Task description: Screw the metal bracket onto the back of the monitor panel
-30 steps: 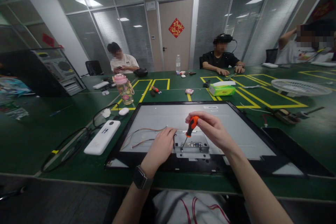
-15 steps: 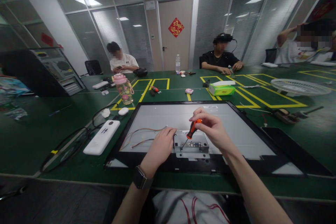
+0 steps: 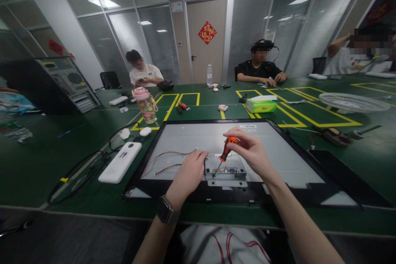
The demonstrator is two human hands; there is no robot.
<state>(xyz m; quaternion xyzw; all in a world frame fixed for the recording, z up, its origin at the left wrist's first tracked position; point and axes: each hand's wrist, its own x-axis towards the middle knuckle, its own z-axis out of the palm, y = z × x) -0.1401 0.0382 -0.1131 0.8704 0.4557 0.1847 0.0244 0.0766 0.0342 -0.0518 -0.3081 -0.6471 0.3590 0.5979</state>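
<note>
R hand (image 3: 250,148), grip closed rnd screwdriver (image 3: 228,149), tip at metal bracket (image 3: 229,176); L hand (image 3: 189,172) alongside, can't tell grip.

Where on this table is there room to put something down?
Bare green shows on the table, front left beside the cable, and between the red tool and pink box. It's crowded left of the panel, with cable, power bank and white case.

- The screwdriver (image 3: 228,148) is orange and black. It leans, fat handle up, thin tip down at the near left part of the metal box.
- The metal box (image 3: 229,164) is silver, with a blue socket. It sits on the big panel.
- The big panel (image 3: 188,134), grey with black edges, lies flat.
</note>
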